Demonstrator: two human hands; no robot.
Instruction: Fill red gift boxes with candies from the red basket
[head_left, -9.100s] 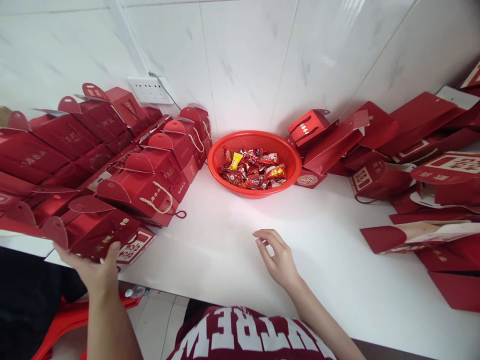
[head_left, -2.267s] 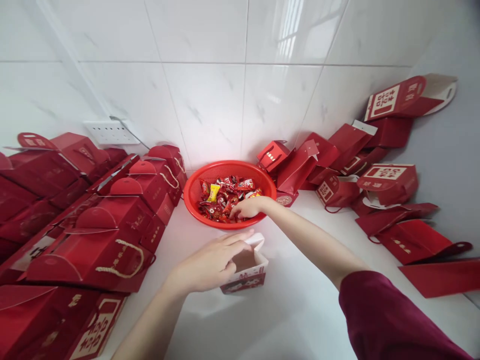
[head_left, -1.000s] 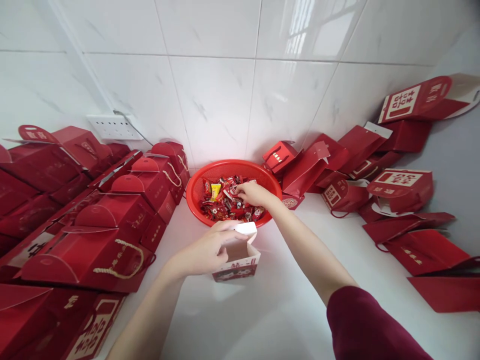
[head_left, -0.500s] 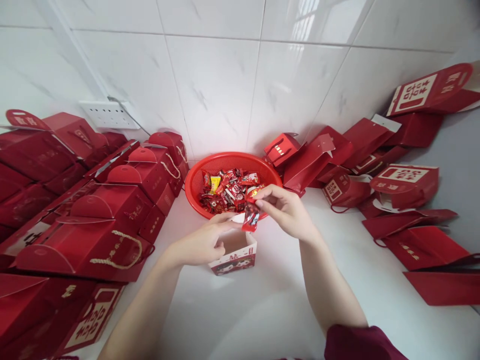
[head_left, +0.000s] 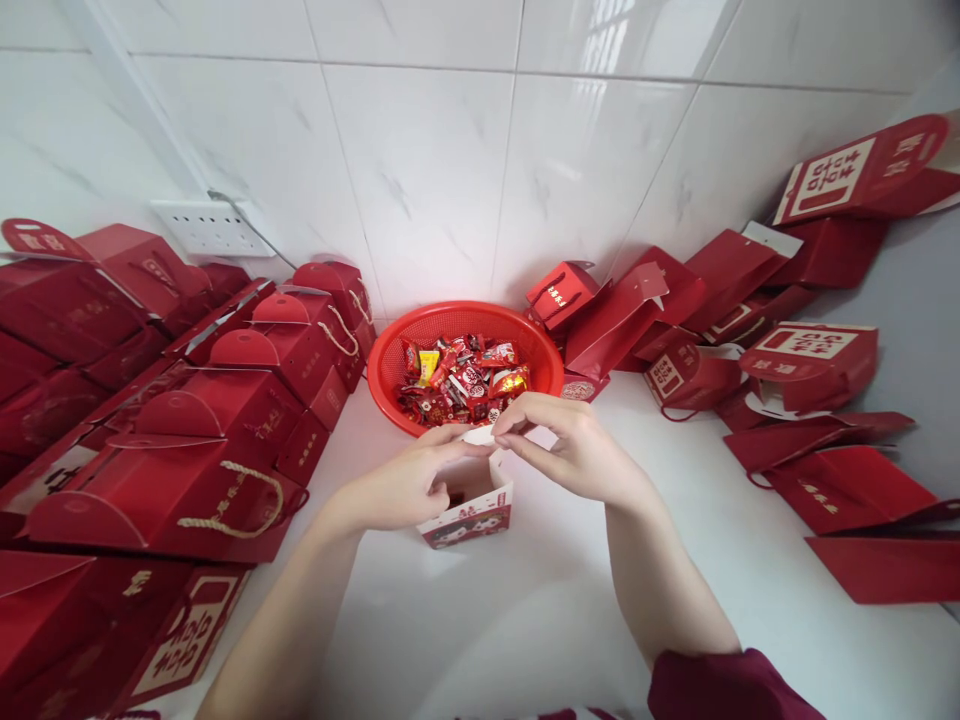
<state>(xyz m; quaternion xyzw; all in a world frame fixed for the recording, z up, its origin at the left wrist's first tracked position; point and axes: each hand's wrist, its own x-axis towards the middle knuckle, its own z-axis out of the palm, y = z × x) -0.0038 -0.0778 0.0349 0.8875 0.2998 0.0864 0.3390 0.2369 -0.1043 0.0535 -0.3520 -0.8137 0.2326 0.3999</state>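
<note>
A small open-topped paper candy box (head_left: 471,522), white and red with a printed picture, stands on the counter with its lid flap raised at the back. My left hand (head_left: 401,482) grips its left side, fingers at the white flap and thumb over the opening. My right hand (head_left: 566,440) is at the flap's right end, thumb and forefinger pinched on it. Something dark red shows inside the box, partly hidden by my left thumb. Just behind stands a red plastic basket (head_left: 379,385) of wrapped candies (head_left: 469,380), mostly red, one yellow.
Stacked red gift boxes (head_left: 187,480) with rope handles fill the left side. More red boxes (head_left: 814,370) lie piled at the right, and a small one (head_left: 561,292) sits behind the basket. A socket strip (head_left: 210,228) with a cable is on the tiled wall.
The red wrapped candy has left my right hand, and something dark red now shows in the box. My right fingers have shifted slightly left onto the flap. My left hand stays put.
</note>
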